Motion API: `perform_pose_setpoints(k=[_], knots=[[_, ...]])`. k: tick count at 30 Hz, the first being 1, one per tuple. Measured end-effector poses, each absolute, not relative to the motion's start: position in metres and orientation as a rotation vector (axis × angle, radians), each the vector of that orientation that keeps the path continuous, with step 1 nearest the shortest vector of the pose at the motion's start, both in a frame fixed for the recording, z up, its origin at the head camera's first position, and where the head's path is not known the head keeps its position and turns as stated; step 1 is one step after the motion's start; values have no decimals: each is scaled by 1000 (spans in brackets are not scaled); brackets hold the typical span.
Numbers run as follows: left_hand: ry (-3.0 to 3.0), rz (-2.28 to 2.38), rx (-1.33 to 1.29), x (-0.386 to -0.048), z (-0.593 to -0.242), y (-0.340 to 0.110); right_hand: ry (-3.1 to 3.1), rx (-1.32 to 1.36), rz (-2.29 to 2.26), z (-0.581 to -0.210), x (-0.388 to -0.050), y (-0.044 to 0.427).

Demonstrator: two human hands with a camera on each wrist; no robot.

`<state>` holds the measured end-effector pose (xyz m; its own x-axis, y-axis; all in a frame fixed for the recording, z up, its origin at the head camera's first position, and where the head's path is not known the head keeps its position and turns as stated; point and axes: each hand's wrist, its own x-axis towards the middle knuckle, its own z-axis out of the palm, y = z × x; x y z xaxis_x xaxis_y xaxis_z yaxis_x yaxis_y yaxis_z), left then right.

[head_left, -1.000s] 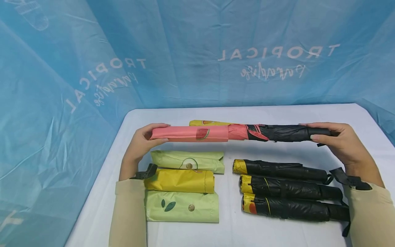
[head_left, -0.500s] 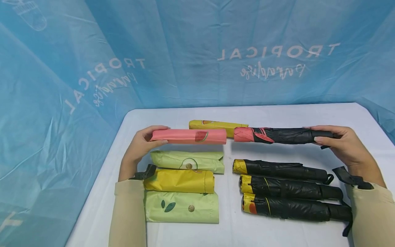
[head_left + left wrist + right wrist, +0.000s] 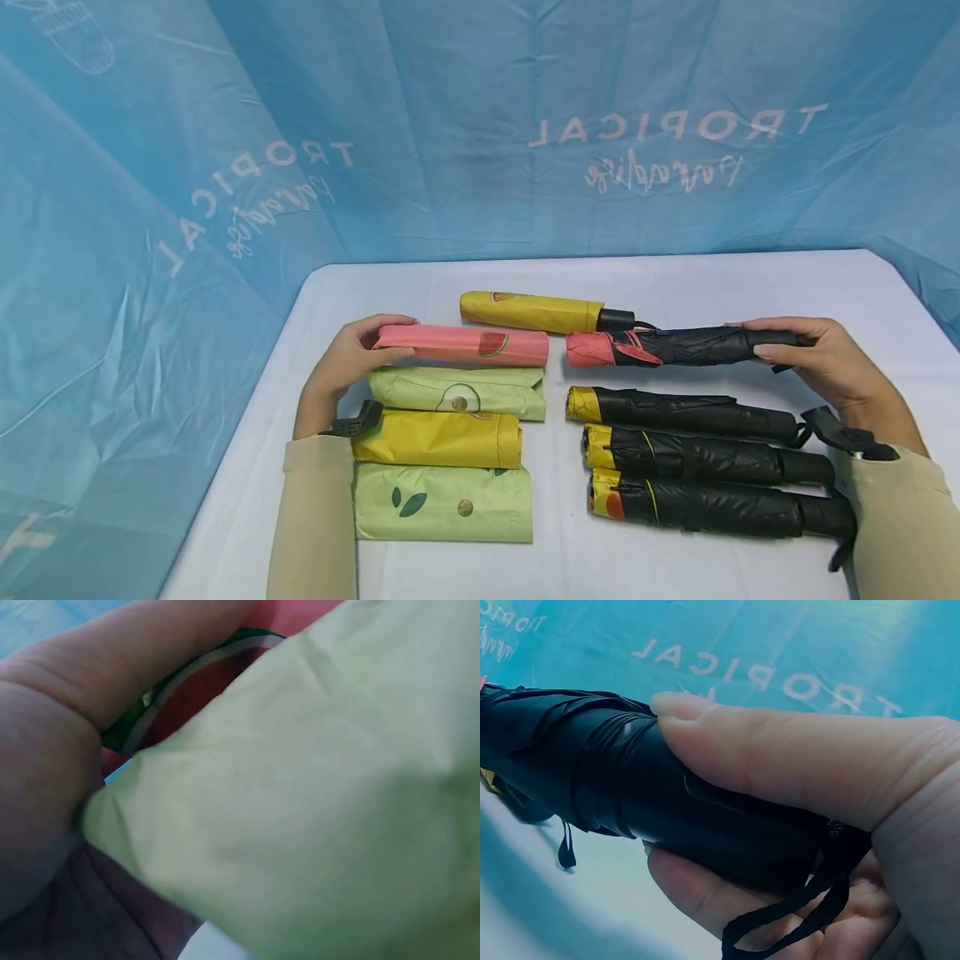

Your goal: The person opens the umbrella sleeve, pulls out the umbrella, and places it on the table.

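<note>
My left hand (image 3: pixel 345 362) pinches the left end of a pink umbrella sleeve (image 3: pixel 450 343) with a watermelon print, thumb in front and fingers behind. Across a small gap to its right lies a folded black umbrella (image 3: pixel 697 346) with a pink end, level with the sleeve. My right hand (image 3: pixel 836 358) grips that umbrella by its handle (image 3: pixel 735 817); a black wrist strap (image 3: pixel 780 907) hangs by the palm in the right wrist view. In the left wrist view a pale green sleeve (image 3: pixel 300 787) hides most of the pink one.
A yellow-sleeved umbrella (image 3: pixel 528 312) with a black handle lies behind. Nearer on the left are a green avocado-print sleeve (image 3: pixel 405 385), a yellow sleeve (image 3: pixel 435 439) and another green sleeve (image 3: pixel 420 521). On the right lie three black umbrellas (image 3: pixel 690 412) with yellow ends. Blue sheeting (image 3: pixel 480 183) surrounds the table.
The pink-ended umbrella met the sleeve's right end one second ago; now a gap parts them. Both hands have lowered them nearer, uncovering the yellow umbrella's black handle behind.
</note>
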<state>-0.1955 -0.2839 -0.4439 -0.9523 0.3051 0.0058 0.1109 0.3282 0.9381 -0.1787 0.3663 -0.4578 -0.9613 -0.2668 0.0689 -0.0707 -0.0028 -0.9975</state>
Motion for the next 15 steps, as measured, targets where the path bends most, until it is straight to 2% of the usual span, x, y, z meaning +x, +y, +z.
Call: perform_pose_setpoints(k=[15], knots=[[2359,1464,455,-192,-445,-290,2316,-271,-1724,-466,-178,365]])
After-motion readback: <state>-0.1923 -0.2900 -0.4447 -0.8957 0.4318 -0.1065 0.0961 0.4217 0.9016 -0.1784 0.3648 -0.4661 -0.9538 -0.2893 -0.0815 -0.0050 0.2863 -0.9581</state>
